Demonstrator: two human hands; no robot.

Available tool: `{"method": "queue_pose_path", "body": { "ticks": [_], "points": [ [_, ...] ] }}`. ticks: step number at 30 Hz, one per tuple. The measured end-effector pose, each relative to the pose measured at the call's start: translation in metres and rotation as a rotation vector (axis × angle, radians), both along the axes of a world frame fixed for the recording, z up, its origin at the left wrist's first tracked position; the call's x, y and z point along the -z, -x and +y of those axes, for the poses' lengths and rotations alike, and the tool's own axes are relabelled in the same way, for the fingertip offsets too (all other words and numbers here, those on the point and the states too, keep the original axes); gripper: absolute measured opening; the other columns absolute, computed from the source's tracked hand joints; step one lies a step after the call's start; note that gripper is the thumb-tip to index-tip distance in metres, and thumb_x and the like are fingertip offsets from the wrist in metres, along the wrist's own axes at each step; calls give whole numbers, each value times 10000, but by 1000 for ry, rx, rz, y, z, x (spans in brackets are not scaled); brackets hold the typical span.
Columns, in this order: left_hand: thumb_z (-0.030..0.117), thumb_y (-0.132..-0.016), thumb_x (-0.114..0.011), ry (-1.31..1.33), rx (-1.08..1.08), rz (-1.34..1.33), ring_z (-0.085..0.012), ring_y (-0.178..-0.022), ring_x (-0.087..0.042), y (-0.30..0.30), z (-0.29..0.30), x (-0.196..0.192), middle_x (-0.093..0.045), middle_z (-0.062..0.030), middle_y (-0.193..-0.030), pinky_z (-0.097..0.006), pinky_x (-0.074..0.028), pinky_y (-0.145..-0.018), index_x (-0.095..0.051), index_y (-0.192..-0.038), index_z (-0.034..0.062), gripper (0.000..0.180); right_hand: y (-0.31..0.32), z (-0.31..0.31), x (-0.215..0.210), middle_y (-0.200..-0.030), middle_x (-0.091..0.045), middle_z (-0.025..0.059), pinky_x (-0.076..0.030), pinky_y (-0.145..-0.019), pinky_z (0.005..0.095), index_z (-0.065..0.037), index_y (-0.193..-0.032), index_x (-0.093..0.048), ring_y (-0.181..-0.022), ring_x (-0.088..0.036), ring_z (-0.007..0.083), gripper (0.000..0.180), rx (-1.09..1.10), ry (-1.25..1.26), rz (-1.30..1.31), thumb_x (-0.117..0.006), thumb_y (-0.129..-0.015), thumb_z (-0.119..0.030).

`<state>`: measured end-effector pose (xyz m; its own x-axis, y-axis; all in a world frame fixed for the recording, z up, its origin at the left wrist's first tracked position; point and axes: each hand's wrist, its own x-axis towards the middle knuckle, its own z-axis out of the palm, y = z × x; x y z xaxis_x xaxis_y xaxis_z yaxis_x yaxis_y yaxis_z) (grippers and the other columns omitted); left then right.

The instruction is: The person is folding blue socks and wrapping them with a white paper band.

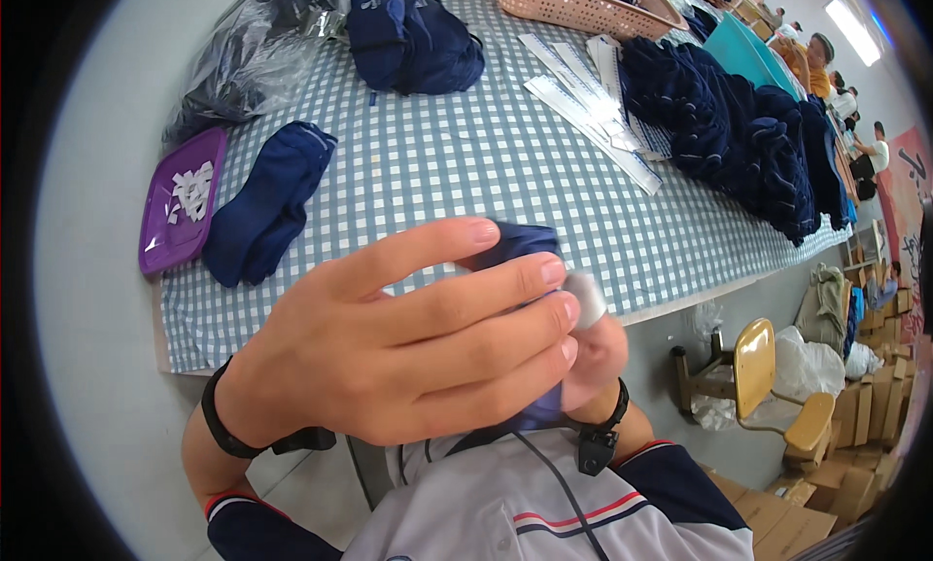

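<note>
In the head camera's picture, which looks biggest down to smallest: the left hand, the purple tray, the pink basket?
1. Left hand, largest, though it is nearest the camera.
2. Pink basket and purple tray look about alike; the basket is cut off at the top edge.

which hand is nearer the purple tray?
Left. The left hand is raised near the camera, wrapped over a navy cloth, just right of the purple tray. The right hand sits behind it, farther right.

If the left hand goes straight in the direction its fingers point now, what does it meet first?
The left hand points rightward; its fingertips already touch the small white piece and, probably, the right hand behind the navy cloth.
</note>
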<state>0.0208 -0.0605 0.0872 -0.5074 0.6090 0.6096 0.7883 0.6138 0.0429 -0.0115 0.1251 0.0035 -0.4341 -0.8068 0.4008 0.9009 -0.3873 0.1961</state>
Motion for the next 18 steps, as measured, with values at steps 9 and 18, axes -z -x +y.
{"method": "queue_pose_path", "body": {
  "ticks": [9,18],
  "points": [
    [320,-927,-713,-363,-207,3,-319,-1099,-637,14,-38,-13,-636,-170,-1226,-473,-496,-992,-582,-1220,-15,464,13,1,7,-1599,-311,273,-363,-1154,489,-26,-1606,-179,-1459,-361,423,841,93,58,338,-205,-1048,-655],
    [154,-989,-673,-671,-276,210,-313,-1203,-646,71,-73,-26,-655,-267,-1283,-364,-487,-1064,-616,-1267,-80,368,21,11,-3,-913,-572,50,-492,-764,370,-146,-1058,-483,-843,-564,214,415,139,220,116,-230,-1114,-469]
  ]
}}
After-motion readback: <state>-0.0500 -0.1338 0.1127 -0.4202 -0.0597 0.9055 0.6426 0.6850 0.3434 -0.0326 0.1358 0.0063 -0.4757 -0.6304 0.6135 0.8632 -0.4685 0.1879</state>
